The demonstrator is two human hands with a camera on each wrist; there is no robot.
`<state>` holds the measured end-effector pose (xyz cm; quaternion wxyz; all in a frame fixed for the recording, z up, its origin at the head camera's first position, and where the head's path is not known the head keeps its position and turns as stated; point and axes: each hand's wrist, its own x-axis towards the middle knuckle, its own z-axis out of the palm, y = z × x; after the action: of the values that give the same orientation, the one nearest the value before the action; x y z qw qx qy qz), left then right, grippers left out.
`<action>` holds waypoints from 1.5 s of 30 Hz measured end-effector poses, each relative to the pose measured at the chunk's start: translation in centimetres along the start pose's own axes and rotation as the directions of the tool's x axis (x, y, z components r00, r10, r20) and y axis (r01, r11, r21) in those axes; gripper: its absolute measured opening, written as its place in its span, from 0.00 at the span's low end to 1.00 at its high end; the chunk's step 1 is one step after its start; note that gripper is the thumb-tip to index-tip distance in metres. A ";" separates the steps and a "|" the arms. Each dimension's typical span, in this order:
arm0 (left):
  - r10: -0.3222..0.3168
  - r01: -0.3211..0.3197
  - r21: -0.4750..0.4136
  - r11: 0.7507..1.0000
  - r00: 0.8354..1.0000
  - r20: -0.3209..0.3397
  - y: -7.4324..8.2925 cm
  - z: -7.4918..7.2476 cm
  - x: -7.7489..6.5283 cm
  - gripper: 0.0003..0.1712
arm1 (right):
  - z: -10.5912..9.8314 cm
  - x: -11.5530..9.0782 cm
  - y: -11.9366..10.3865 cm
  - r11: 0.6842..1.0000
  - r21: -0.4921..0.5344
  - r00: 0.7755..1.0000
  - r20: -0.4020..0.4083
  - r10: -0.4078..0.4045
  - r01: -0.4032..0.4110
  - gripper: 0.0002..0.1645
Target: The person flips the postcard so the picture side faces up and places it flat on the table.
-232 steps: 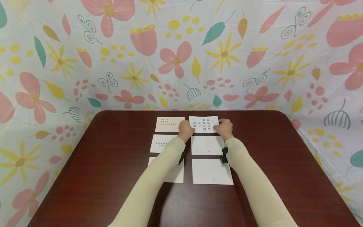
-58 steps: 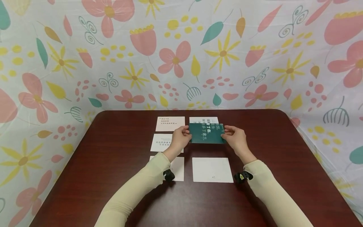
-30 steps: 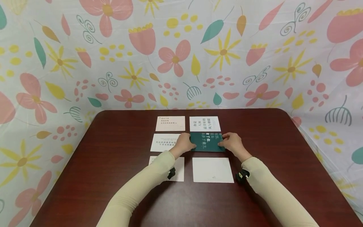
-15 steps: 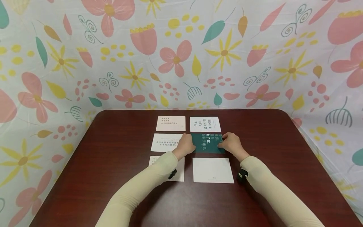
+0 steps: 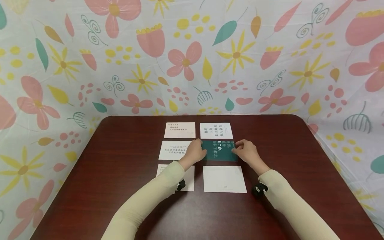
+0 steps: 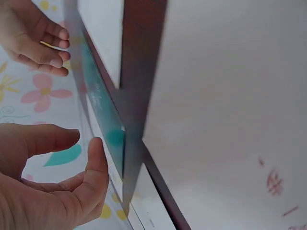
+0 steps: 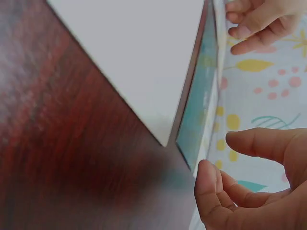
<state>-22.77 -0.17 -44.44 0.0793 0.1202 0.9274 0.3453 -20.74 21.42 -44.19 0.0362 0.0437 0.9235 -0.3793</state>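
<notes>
A teal postcard point(image 5: 220, 151) with white lettering lies flat in the middle of the right column of cards. My left hand point(image 5: 194, 152) is at its left edge, and my right hand point(image 5: 247, 153) is at its right edge. In the left wrist view, thumb and finger of my left hand point(image 6: 57, 182) stand apart beside the card, with nothing pinched. The right wrist view likewise has a gap between thumb and finger of my right hand point(image 7: 259, 187). Above the teal postcard lies a white lettered postcard point(image 5: 216, 130); below it, a blank-looking white postcard point(image 5: 225, 179).
On the left are a pinkish lettered postcard point(image 5: 180, 130), a white lettered one point(image 5: 172, 150) partly behind my left hand, and a lower one point(image 5: 189, 180) partly under my left sleeve. All lie on a dark red-brown table point(image 5: 105, 173) before a floral cloth point(image 5: 192, 60).
Earlier both hands held the white lettered postcard at the top right, then the teal one above the table. The teal postcard came down flat in the middle row; its position has barely altered since.
</notes>
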 end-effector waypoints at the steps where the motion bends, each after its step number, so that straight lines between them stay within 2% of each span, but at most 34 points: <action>1: 0.003 -0.003 -0.016 1.000 1.000 0.000 0.0 -0.1 -0.2 0.23 | -0.1 -0.3 0.0 1.000 0.010 1.000 0.009 -0.011 0.011 0.25; 6: 0.012 -0.009 -0.123 0.992 1.000 0.022 0.1 -0.2 -1.5 0.21 | -0.3 -1.6 0.1 0.999 0.044 0.998 0.048 -0.030 0.028 0.24; 12: 0.008 0.005 -0.233 0.973 0.998 0.056 0.1 -0.1 -3.4 0.24 | -0.8 -3.0 0.7 0.997 0.071 0.996 0.073 -0.044 0.038 0.25; 19: 0.005 0.037 -0.385 0.922 0.994 0.106 -0.2 0.4 -6.4 0.29 | -1.1 -4.9 1.5 0.995 0.099 0.993 0.114 -0.025 0.014 0.29; 23: -0.004 0.056 -0.424 0.904 0.992 0.124 -0.5 1.0 -8.0 0.31 | -1.2 -6.2 2.1 0.994 0.111 0.990 0.139 -0.012 -0.003 0.29; 27: 0.003 0.051 -0.418 0.907 0.992 0.126 -0.8 1.3 -9.1 0.33 | -1.1 -7.4 2.3 0.993 0.118 0.991 0.131 -0.006 -0.010 0.29; 31: 0.004 0.050 -0.420 0.906 0.992 0.128 -0.9 1.6 -9.7 0.34 | -0.7 -8.2 2.1 0.991 0.132 0.992 0.129 -0.012 -0.005 0.28; 34: 0.011 0.043 -0.441 0.897 0.993 0.120 -0.7 1.7 -9.8 0.34 | -0.4 -8.5 1.7 0.990 0.141 0.992 0.122 -0.015 -0.002 0.27; 45: -0.003 0.053 -0.465 0.884 0.994 0.107 -0.3 2.5 -9.9 0.33 | 0.1 -8.7 1.1 0.990 0.140 0.995 0.103 0.003 -0.018 0.26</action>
<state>-12.78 -1.63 -45.85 0.1587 0.1017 0.8132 0.5506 -11.98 21.68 -44.17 0.0824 0.0315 0.8912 -0.4450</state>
